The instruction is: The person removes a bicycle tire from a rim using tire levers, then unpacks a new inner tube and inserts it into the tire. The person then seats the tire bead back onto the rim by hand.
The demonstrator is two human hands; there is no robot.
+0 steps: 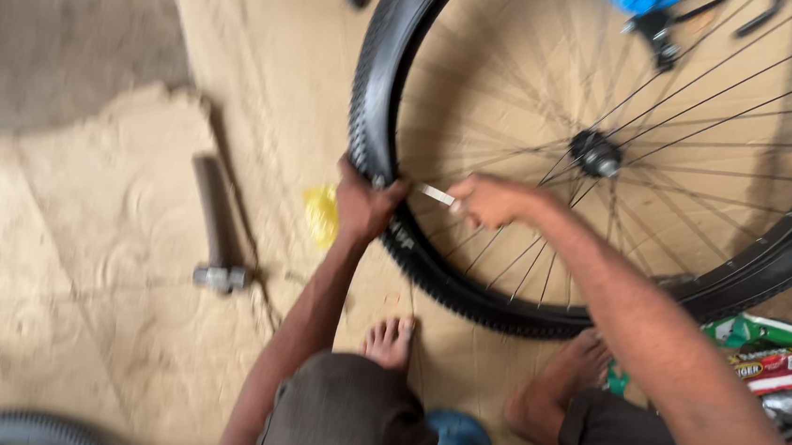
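Hammer (217, 227) on cardboard-covered floor (85, 226)

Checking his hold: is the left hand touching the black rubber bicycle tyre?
Touching. The head view shows the left hand wrapped over the black rubber bicycle tyre.

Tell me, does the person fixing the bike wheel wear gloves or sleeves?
No gloves, no sleeves. The left hand and right hand are bare, and both arms are bare up to where the picture ends. No watch, ring or bracelet shows. The picture is a bit blurry.

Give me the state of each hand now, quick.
Left hand: closed around the black tyre at the wheel's rim.
Right hand: closed on a thin flat metal tool, its tip pointing toward the tyre.
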